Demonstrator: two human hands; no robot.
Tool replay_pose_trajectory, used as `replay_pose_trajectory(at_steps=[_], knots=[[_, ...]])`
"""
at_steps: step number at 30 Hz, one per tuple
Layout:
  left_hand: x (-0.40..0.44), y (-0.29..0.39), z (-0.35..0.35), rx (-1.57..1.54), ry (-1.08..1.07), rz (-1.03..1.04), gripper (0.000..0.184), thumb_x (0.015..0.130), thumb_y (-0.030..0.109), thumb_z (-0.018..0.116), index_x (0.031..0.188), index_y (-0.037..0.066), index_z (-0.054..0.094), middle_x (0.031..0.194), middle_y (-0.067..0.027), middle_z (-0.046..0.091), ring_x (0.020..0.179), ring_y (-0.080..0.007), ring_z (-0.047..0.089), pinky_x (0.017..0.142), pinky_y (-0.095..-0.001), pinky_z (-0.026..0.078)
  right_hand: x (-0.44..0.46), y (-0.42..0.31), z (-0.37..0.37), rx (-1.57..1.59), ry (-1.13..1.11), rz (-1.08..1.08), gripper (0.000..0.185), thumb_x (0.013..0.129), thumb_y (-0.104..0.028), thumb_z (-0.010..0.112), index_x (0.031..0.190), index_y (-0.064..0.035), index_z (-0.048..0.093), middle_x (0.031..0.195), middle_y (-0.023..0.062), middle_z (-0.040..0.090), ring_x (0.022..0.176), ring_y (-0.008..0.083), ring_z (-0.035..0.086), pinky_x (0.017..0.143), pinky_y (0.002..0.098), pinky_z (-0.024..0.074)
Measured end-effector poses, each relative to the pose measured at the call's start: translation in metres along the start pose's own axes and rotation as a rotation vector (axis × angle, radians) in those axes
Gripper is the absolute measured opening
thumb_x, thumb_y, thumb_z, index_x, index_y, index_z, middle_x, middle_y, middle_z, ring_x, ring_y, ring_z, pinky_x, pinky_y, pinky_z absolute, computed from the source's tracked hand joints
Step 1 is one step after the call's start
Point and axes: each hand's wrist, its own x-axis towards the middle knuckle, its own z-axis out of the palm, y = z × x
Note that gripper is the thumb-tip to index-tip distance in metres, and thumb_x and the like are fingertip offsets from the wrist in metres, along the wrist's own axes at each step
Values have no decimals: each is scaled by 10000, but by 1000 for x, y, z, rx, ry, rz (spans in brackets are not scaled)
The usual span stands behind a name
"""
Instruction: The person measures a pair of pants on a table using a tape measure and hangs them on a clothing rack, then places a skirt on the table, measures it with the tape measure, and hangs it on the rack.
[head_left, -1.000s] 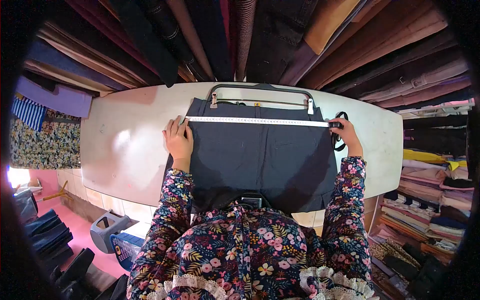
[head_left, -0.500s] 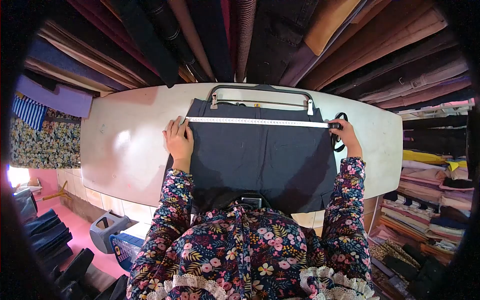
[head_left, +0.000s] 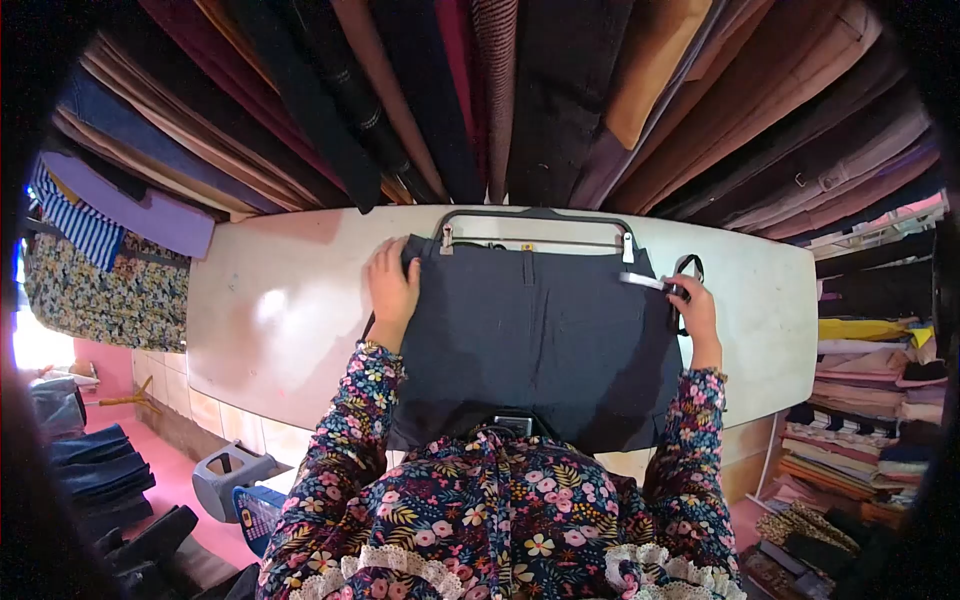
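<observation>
A dark grey skirt-like garment [head_left: 530, 340] lies flat on the white table [head_left: 270, 310], clipped at its waist to a black hanger [head_left: 540, 213]. My left hand [head_left: 393, 285] rests at the garment's upper left edge, fingers close together; whether they pinch the cloth is unclear. At the upper right edge, my right hand [head_left: 695, 305] is closed on a tape measure with a black case. Only a short piece of its white tape [head_left: 643, 281] shows, over the garment. A black strap [head_left: 690, 265] loops beside that hand.
Many trousers [head_left: 560, 90] hang beyond the table's far edge. Folded fabrics [head_left: 865, 390] are stacked at right. At left hang a floral cloth [head_left: 100, 290] and a striped cloth [head_left: 75, 215]. A grey stool [head_left: 232, 480] and a blue basket [head_left: 262, 510] stand at lower left.
The tape that stretched across the garment between both hands is now a short piece by my right hand. My left hand has let go of its end. The whole view has shifted slightly.
</observation>
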Motion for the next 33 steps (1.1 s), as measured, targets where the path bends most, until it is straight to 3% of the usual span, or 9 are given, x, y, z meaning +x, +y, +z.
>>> replay_pose_trajectory(at_steps=[3,7,9,13,18,23,26,28,33], knots=[[26,21,15,-128,-121,219,512,833,276,631,1268,49,483,1259,-155,517,1190,-334,449,1006,-451,337,-24,-1,-5,2,158,-83,348,697,39,706,1030,-47,647,961,111,667,851,246,640,754,316,491],[56,50,14,-5,-286,59,575,839,426,613,1285,80,505,1262,-156,537,1177,-341,478,948,-463,407,-74,4,-28,137,323,109,286,762,29,681,1040,-3,625,897,106,673,836,163,635,757,281,482],[75,69,-16,112,-693,-44,511,842,459,598,1190,85,595,1122,-166,621,1050,-331,572,887,-444,450,-107,21,-36,205,413,148,282,774,26,663,1050,9,611,888,96,667,830,153,622,774,283,481],[81,47,-9,-98,-772,43,478,817,485,622,1046,68,664,928,-178,664,883,-334,633,779,-437,491,-172,54,-39,328,528,284,227,785,24,644,1007,36,597,862,87,650,771,139,615,715,271,488],[63,25,34,-285,-571,133,730,822,470,615,1369,44,384,1286,-261,470,1174,-402,475,996,-430,389,-226,50,6,668,551,472,164,815,-33,633,955,41,587,850,70,621,674,124,597,636,258,495],[57,34,33,9,-582,89,861,839,518,560,1452,31,203,1349,-284,413,1192,-411,466,998,-433,389,-230,0,67,742,513,464,228,827,-95,639,1007,40,607,862,60,621,652,117,589,600,244,499],[64,36,30,11,-461,76,790,834,546,547,1371,-7,370,1257,-296,502,1116,-398,536,951,-431,428,-228,-8,61,816,562,474,270,823,-108,638,1043,44,609,867,63,633,638,114,583,596,239,491],[75,27,28,-6,-676,109,660,834,543,538,1198,-6,558,1079,-285,609,1020,-384,598,891,-440,461,-230,-2,65,893,541,470,285,818,-101,639,1060,47,605,877,68,641,625,119,579,598,236,489],[82,19,10,-203,-718,125,500,841,473,576,1023,11,639,872,-215,653,851,-307,634,771,-381,486,-224,8,64,873,532,458,275,833,-111,632,1063,38,600,885,62,636,633,117,572,598,237,479]])
